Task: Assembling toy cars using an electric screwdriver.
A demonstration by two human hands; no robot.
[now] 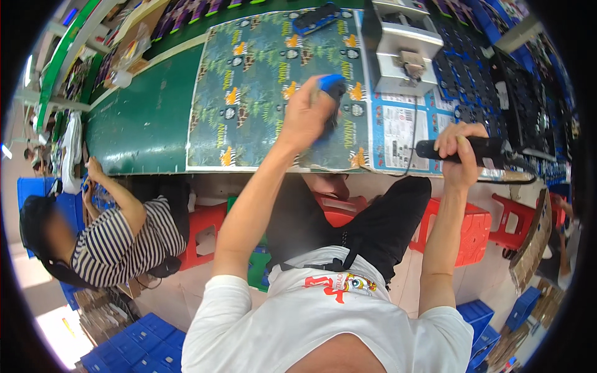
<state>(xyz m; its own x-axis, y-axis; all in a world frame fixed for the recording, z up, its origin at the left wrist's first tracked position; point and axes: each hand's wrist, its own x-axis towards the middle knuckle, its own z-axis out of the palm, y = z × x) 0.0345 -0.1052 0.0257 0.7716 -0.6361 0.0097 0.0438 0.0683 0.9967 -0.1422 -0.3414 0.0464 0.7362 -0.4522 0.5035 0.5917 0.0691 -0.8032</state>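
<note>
While Pale Tiles point(404, 283) Lie Below, Green Bench point(140, 133) Spans Front

Flat, leaf-patterned sheet point(249, 124) covers the bench's glossy surface. Right hand point(459, 149) wraps a black cylindrical tool point(490, 150); left hand point(306, 115) curls round a blurred blue-and-black part point(335, 91) over the sheet.

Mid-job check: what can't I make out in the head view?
- Head view: details of the elongated blue-and-black part are motion-blurred, and the left hand covers one side.
- Head view: the middle of the black cylindrical handheld tool is hidden by the right hand's fingers; any bit at its end is too small to tell.
- Head view: the co-worker at far right is cut off by the fisheye rim.
</note>
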